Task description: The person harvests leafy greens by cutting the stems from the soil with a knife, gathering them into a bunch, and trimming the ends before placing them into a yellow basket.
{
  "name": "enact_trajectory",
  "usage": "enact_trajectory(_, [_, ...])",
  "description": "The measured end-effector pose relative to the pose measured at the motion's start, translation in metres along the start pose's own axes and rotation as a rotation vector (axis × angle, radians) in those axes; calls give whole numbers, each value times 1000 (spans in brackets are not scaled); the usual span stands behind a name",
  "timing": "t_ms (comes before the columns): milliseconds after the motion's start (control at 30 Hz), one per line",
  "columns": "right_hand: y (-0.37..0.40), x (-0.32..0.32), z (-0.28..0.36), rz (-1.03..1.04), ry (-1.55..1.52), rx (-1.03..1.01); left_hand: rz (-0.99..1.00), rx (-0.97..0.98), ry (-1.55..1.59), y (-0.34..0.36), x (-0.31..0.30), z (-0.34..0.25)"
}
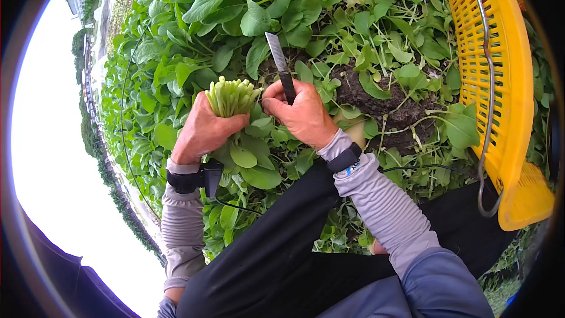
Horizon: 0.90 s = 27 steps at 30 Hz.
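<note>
My left hand (207, 128) is wrapped round a bunch of leafy greens (232, 99), its pale cut stems pointing up and its leaves hanging below the fist. Close beside the stems, my right hand (303, 113) grips a knife (278, 53). The short grey blade points up and away from me, and the dark lower part runs into my fingers. Thumb and forefinger of the right hand are near the edge of the bunch. Part of the knife's handle is hidden in the palm.
A yellow plastic crate (512, 82) with a metal wire handle (488, 70) stands at the right. Dense leafy plants (176, 53) grow ahead and to the left. Bare dark soil (376, 97) shows among scattered leaves. My bent leg (265, 247) in black trousers lies below the hands.
</note>
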State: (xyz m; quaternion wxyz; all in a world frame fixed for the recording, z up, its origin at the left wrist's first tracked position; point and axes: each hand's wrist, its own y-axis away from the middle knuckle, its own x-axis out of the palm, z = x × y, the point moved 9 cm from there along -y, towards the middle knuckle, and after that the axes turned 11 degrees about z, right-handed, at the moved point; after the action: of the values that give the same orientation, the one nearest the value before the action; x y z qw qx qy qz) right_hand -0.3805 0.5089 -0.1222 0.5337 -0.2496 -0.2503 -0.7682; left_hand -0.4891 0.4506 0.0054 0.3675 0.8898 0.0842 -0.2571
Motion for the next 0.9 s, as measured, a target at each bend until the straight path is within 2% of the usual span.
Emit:
enact_trajectory(33, [0,-2,-8,1,-3,2,0,-39,-114,0,-8,5])
enact_trajectory(100, [2,-3,-40,94,681,268,-92,-127,-342,2,-34,8])
enact_trajectory(133, [2,-1,-57,95,680,268,-132,-143,-363,2,-45,19])
enact_trajectory(200, [3,8,-33,-106,840,-136,-124,-176,-384,-4,-56,37])
enact_trajectory(233, [-1,12,-32,-101,835,-131,-117,-210,-404,-6,-59,46])
enact_trajectory(300, [-21,22,-40,48,750,39,-52,-288,-454,-14,-57,65])
enact_trajectory(367, [-42,30,-46,89,731,66,-4,-184,-451,-24,-44,69])
enact_trajectory(433, [-59,39,-51,73,763,-20,18,-279,-472,-34,-44,102])
enact_trajectory(500, [-79,43,-61,98,792,-22,41,-466,-563,-45,-49,142])
enact_trajectory(567, [-90,45,-78,140,887,48,29,-461,-541,-48,-48,141])
enact_trajectory(633, [-93,46,-85,140,911,65,170,-754,-557,-47,-46,169])
enact_trajectory(700, [-94,47,-98,170,922,146,168,-701,-541,-47,-44,175])
enact_trajectory(833, [-93,47,-102,182,924,192,169,-537,-561,-49,-35,160])
enact_trajectory(900, [-84,42,-104,211,901,202,156,-521,-535,-46,-32,165])
